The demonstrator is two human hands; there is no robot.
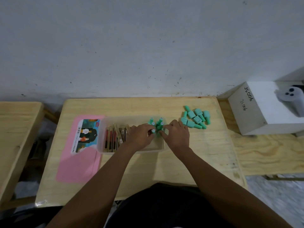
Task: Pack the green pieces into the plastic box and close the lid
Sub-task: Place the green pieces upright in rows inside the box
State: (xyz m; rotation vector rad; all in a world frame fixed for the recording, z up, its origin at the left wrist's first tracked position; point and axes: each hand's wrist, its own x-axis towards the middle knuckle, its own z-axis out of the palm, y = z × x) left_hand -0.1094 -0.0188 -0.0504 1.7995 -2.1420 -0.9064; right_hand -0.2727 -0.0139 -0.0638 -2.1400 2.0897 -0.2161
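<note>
A clear plastic box (pixel 102 129) stands open in the middle of the wooden table. Several green pieces (pixel 158 123) stand upright in its right half. My left hand (pixel 139 137) reaches into the box, fingers pinched on one upright green piece (pixel 153 131). My right hand (pixel 176 134) is at the box's right end, fingertips on the green pieces there. A loose heap of green pieces (pixel 195 118) lies on the table to the right of the box. The pink lid (pixel 79 162) with a picture label lies flat to the left of the box.
Brown and red flat packets (pixel 113 139) stand on edge in the box's left half. A white box (pixel 263 109) marked JS006 sits at the right with a grey object on top. A second wooden table (pixel 14 129) stands at the left. The wall runs behind.
</note>
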